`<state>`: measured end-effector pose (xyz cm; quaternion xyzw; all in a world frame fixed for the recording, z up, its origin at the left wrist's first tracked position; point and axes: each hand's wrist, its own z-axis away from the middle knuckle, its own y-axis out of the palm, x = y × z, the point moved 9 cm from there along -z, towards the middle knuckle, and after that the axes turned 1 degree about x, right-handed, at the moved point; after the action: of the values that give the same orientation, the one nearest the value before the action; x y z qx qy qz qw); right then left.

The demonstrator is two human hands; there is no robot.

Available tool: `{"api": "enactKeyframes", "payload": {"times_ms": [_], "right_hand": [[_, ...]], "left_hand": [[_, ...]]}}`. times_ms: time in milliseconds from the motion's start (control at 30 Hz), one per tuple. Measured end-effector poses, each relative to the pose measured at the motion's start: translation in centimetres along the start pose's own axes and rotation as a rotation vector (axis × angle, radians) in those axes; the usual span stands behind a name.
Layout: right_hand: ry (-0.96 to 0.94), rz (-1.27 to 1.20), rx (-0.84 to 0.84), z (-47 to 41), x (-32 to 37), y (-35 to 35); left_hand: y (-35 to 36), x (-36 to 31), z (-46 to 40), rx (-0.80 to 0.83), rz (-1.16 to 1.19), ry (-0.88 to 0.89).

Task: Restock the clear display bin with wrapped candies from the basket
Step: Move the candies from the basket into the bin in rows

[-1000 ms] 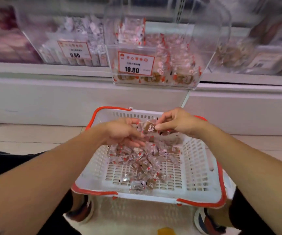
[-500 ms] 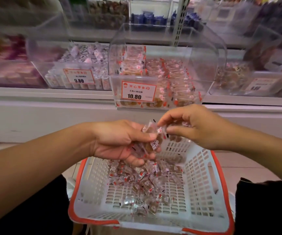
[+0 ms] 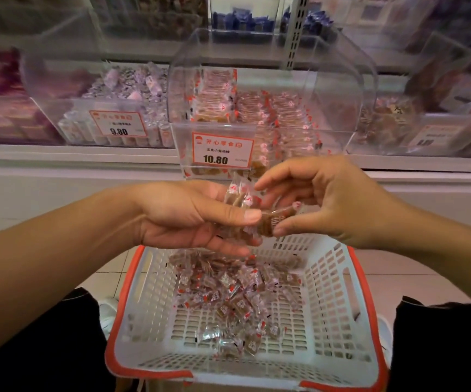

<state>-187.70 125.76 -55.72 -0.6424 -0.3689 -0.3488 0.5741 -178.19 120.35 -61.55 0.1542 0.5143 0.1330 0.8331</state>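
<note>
Above the basket (image 3: 339, 281), the left hand (image 3: 189, 219) cups a small bunch of wrapped candies (image 3: 238, 198), thumb pressed over them. The right hand (image 3: 324, 202) pinches one brown candy (image 3: 273, 219) between thumb and fingers, touching that bunch. More candies (image 3: 228, 295) lie in the basket. Behind the hands, the clear bin (image 3: 271, 114) carries a tag (image 3: 222, 149) reading 10.80; the bin left of it (image 3: 101, 108) is tagged 9.80.
</note>
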Motion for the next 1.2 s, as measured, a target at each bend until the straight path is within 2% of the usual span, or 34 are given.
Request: {"api": "enactKeyframes", "payload": {"times_ms": [167, 267, 367, 467, 600, 667, 800, 933, 1067, 1133, 1200], "right_hand": [[-0.076, 0.06, -0.17, 0.1, 0.9, -0.3], [-0.109, 0.142, -0.198, 0.1, 1.2, 0.3], [0.004, 0.158, -0.123, -0.1, 0.3, 1.5], [0.069, 0.099, 0.03, 0.1, -0.3, 3.7], [0.039, 0.327, 0.199, 0.5, -0.4, 5.8], [0.043, 0.355, 0.193, 0.3, -0.2, 5.6], [-0.001, 0.376, 0.045, -0.5, 1.4, 3.0], [-0.047, 0.414, 0.01, -1.5, 3.7, 0.7], [-0.044, 0.411, -0.014, -3.9, 5.9, -2.0], [-0.028, 0.368, -0.044, -5.8, 6.5, -3.7], [0.014, 0.299, -0.098, -8.0, 6.5, -5.7]], "left_hand": [[0.7, 0.9, 0.0, 0.02, -0.017, -0.051], [1.0, 1.1, 0.3, 0.035, 0.002, -0.054], [0.4, 0.7, 0.3, -0.01, 0.037, -0.014], [0.1, 0.3, 0.4, -0.028, 0.02, 0.014], [0.6, 0.5, 0.9, 0.01, -0.121, -0.051], [0.0, 0.5, 0.8, -0.06, -0.162, -0.065], [-0.5, -0.2, 0.9, -0.142, -0.294, -0.081], [-1.0, -3.5, 1.4, -0.213, -0.397, 0.053], [-1.5, -7.7, 3.1, -0.216, -0.352, 0.22], [-3.0, -10.3, 4.5, -0.346, -0.367, 0.319], [-6.6, -13.2, 7.4, -0.746, -0.536, 0.467]]}}
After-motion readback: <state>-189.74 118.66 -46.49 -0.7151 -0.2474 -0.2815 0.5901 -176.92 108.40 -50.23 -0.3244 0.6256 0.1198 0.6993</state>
